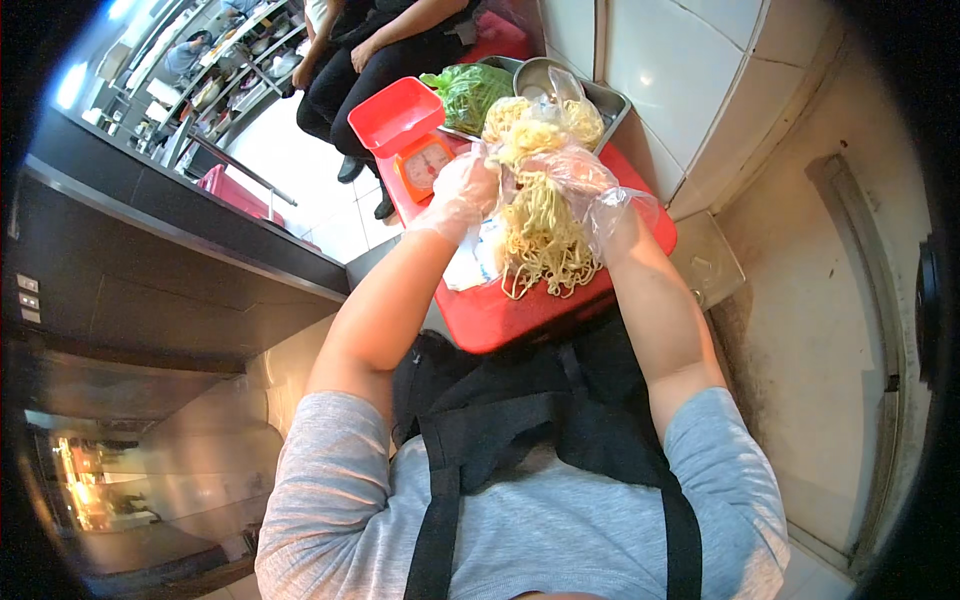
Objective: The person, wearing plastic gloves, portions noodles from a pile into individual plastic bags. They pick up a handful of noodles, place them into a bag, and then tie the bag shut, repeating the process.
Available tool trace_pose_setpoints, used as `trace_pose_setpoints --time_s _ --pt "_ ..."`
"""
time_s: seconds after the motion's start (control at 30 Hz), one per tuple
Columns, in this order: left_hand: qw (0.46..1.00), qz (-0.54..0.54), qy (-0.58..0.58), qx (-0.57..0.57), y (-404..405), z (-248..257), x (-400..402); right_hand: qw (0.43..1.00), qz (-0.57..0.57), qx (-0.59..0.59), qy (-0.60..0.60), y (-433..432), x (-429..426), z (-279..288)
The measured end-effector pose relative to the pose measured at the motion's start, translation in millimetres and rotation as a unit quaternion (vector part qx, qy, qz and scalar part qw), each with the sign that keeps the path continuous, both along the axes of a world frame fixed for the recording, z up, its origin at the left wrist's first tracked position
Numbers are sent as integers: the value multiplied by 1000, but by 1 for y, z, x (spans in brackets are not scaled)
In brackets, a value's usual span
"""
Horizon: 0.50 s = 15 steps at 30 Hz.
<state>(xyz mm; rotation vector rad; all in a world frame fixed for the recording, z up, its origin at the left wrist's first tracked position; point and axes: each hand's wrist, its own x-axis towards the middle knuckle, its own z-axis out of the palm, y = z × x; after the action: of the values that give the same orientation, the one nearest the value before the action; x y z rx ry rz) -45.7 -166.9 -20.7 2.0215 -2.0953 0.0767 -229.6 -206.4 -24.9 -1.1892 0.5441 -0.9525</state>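
Both of my hands wear clear plastic gloves. A heap of pale yellow noodles [551, 244] hangs and spreads over the red tabletop [484, 322] in front of me. My right hand [585, 174] is closed over the upper strands from the right side. My left hand [469, 184] has curled fingers at the left edge of the strands, beside some clear plastic; what they grip is hidden. Just beyond the hands lies another bundle of noodles [534, 139]. Under my left forearm rests a white packet with blue print [476, 259].
An orange dial scale [426, 163] stands left, beside a red plastic tray [397, 116]. Behind, a metal tray [619, 105] holds bagged leafy greens [471, 94], a metal bowl [531, 75] and bagged noodles [581, 121]. A tiled wall [652, 67] borders the right. Another person [375, 67] sits beyond.
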Motion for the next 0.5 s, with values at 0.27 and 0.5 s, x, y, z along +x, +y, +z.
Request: trace_pose_setpoints --time_s 0.27,0.5 --pt "964 -252 -78 -34 1 22 -23 991 55 36 119 -29 -15 -75" --pt "961 -251 -21 -115 32 27 -30 956 -84 -252 122 -6 8 -85"
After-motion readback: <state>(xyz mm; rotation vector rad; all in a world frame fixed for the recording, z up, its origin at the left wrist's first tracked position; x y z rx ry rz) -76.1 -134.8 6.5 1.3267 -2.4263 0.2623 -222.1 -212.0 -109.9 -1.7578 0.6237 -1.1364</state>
